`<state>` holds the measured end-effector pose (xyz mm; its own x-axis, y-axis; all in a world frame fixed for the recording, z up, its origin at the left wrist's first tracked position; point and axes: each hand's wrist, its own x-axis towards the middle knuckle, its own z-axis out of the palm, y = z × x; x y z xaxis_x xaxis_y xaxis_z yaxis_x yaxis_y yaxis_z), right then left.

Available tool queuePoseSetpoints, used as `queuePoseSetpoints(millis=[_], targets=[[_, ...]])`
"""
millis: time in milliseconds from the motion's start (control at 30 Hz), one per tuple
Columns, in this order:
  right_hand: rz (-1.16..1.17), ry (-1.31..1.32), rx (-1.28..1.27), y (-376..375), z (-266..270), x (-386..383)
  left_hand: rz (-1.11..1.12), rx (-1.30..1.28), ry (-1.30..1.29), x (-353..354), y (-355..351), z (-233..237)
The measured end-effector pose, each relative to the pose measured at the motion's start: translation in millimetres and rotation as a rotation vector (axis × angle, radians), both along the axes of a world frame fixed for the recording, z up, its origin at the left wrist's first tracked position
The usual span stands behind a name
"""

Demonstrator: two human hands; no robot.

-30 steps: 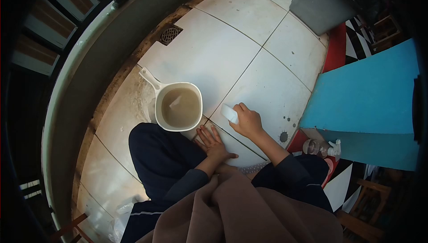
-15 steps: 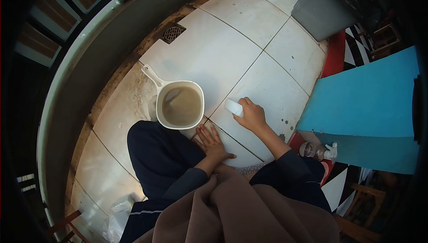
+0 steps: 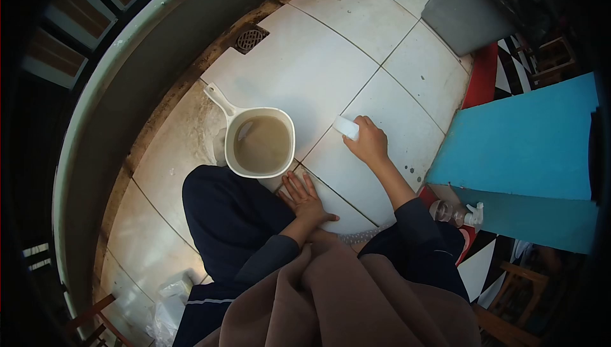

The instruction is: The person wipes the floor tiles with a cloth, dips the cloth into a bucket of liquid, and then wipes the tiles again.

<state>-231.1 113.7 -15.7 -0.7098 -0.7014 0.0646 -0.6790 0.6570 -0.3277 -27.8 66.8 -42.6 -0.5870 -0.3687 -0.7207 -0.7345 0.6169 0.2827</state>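
Note:
My right hand [image 3: 369,141] is closed around a white block-shaped sponge [image 3: 346,127] and rests low over the white tiled floor [image 3: 305,70]. Part of the sponge is hidden under my fingers. My left hand [image 3: 304,202] lies flat on the tiles beside my knee, fingers spread and holding nothing. Just beyond its fingertips stands a cream water dipper [image 3: 293,146], upright, its handle pointing to the far left. Cloudy brownish water [image 3: 262,146] fills much of the dipper.
A floor drain [image 3: 252,39] lies by the low wall [image 3: 137,86] on the left. To the right are a blue box-like piece [image 3: 515,137], a clear spray bottle [image 3: 455,212] and a grey bin [image 3: 468,13]. A plastic bag [image 3: 170,299] sits at lower left.
My right hand has slid the sponge forward and slightly right over the tiles. My left hand and the dipper stay in place. The whole view has shifted a little.

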Motion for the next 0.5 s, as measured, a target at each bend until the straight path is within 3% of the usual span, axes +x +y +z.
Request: queuePoseSetpoints(millis=[133,333,500], targets=[[-0.094,0.072,0.033,-11.2,-1.2,-8.1,0.002,-0.021,-0.009,-0.4,1.2,-2.6],[0.254,-0.098,0.029,13.0,3.9,63.3,-0.010,-0.036,0.022,0.8,1.6,-3.9],[-0.071,0.016,0.038,2.0,1.3,-19.5,0.007,-0.024,0.023,1.6,2.1,-5.2]])
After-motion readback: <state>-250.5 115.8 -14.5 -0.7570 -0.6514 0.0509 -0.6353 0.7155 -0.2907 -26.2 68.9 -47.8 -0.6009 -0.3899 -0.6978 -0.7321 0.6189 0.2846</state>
